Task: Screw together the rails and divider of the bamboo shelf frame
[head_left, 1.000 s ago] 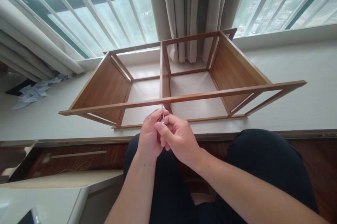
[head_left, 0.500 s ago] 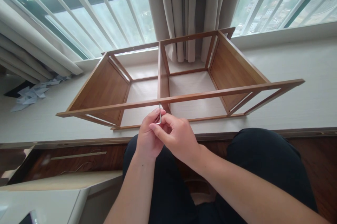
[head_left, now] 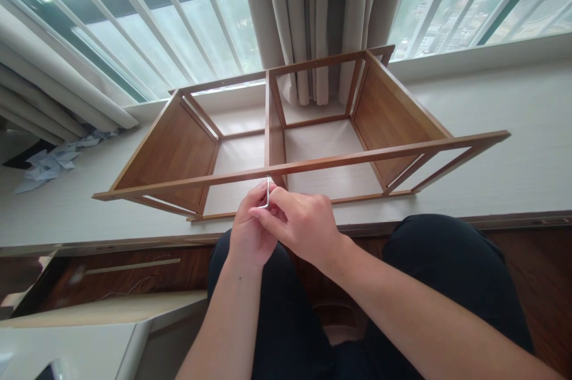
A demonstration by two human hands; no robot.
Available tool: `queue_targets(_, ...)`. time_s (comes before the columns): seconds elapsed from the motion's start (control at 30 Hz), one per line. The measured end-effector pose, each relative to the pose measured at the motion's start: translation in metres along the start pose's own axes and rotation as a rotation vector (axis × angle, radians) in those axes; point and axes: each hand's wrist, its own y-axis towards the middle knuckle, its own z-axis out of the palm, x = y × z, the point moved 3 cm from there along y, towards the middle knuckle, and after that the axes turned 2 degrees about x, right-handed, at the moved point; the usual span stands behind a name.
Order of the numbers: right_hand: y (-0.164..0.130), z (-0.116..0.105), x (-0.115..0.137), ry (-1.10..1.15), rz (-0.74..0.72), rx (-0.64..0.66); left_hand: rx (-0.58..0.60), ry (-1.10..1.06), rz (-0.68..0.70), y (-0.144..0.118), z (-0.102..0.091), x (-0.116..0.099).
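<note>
A wooden shelf frame [head_left: 348,159] lies on its side on the pale ledge, with three brown panels standing between its rails. A silver hex key [head_left: 268,192] stands with its long arm against the near rail, in line with the middle panel; its bent end points left. My left hand [head_left: 252,228] is closed around the key's long arm just below the rail. Thumb and fingers of my right hand [head_left: 304,225] pinch the key near its bend, pressed against my left hand. The rail hides the key's tip.
Crumpled white paper [head_left: 51,162] lies at the left of the ledge [head_left: 496,171]. Curtains [head_left: 304,22] and barred windows stand behind the frame. A white cabinet top [head_left: 67,344] juts in at lower left, with a dark object at its edge. My knees flank the hands.
My right hand has shifted slightly left with the hex key's bend, and more of the bent end shows. The whole view has moved a little; the frame stays in place.
</note>
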Motion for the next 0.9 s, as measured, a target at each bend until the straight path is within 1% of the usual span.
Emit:
queue_targets(0.17, 0.002, 0.000, -0.001, 0.011, -0.012, 0.005, -0.024, -0.009, 0.010, 0.000, -0.001, -0.001)
queue_targets(0.3, 0.008, 0.000, -0.001, 0.027, -0.069, 0.050, -0.061, 0.013, 0.004, 0.001, -0.001, -0.002)
queue_targets(0.4, 0.011, -0.001, 0.000, 0.030, -0.085, 0.089, -0.081, 0.014, -0.015, 0.002, -0.001, -0.002)
queue_targets(0.5, 0.012, -0.002, 0.000, 0.029, -0.081, 0.105, -0.073, 0.018, -0.019, 0.004, -0.001, -0.001)
queue_targets(0.67, 0.010, 0.000, -0.001, 0.039, -0.065, 0.110, -0.066, 0.001, 0.040, 0.007, -0.003, -0.001)
queue_targets(0.9, 0.008, 0.001, -0.001, 0.102, -0.037, 0.069, -0.027, -0.020, 0.012, 0.006, -0.004, 0.001)
